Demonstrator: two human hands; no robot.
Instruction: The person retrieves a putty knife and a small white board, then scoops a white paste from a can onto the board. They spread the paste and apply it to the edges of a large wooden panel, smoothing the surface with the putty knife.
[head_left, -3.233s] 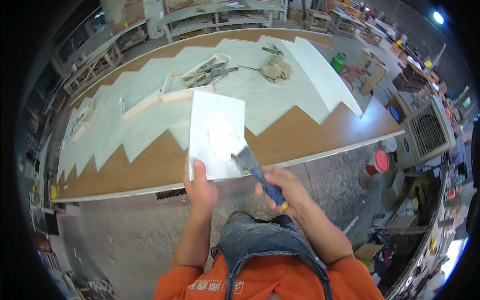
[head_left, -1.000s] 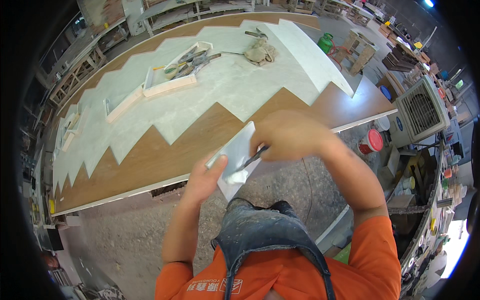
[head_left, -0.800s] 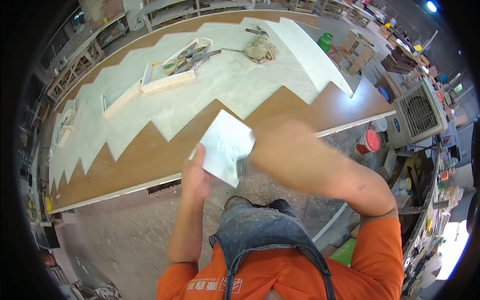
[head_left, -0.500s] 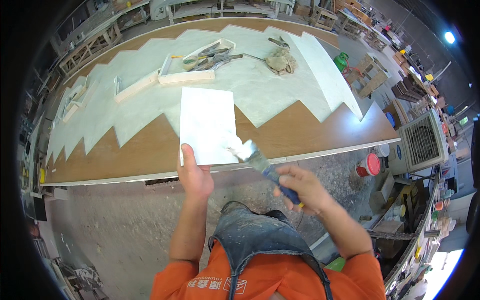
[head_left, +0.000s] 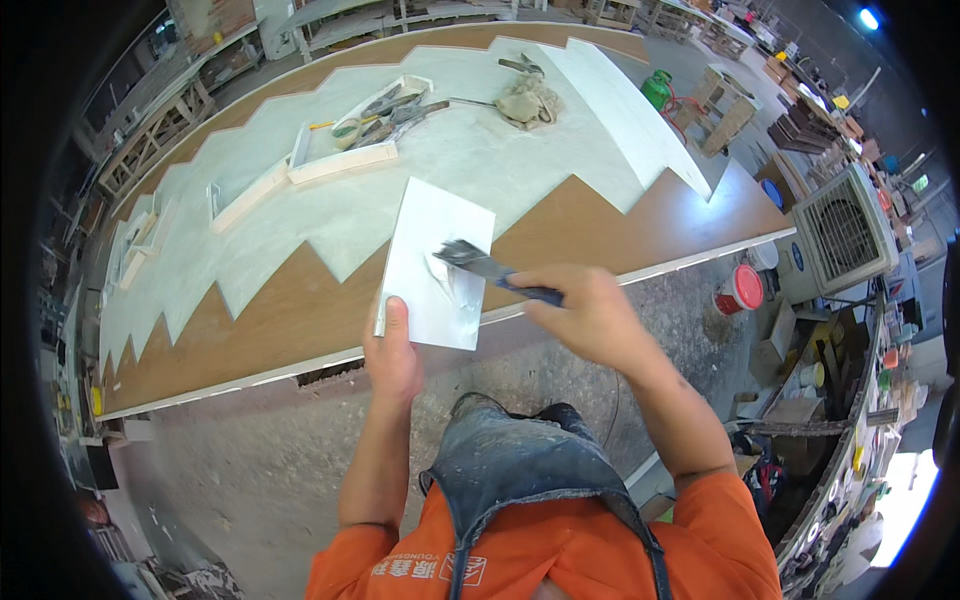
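Along the far left, the long brown wooden surface (head_left: 290, 320) carries a pale grey coating with a zigzag edge (head_left: 480, 160), and a narrow white strip of wood (head_left: 248, 196) lies on that coating. Just right of the strip sits a shallow white tray holding hand tools (head_left: 358, 135).

Nearer the person, the left hand (head_left: 392, 352) has its fingers clenched on the lower edge of a flat white rectangular board (head_left: 430, 262), thumb on top. The board is held tilted above the near edge of the surface, and a smear of pale grey paste (head_left: 447, 280) lies on its right half.

The blade of a blue-handled putty knife (head_left: 490, 268) rests on that paste. The right hand (head_left: 585, 315) has its fingers closed around the knife's handle.

Farther back, a crumpled beige rag (head_left: 525, 103) lies on the coating. At the right, on the floor, stand a red-lidded bucket (head_left: 738, 290) and a boxy white cooling fan (head_left: 850, 238).
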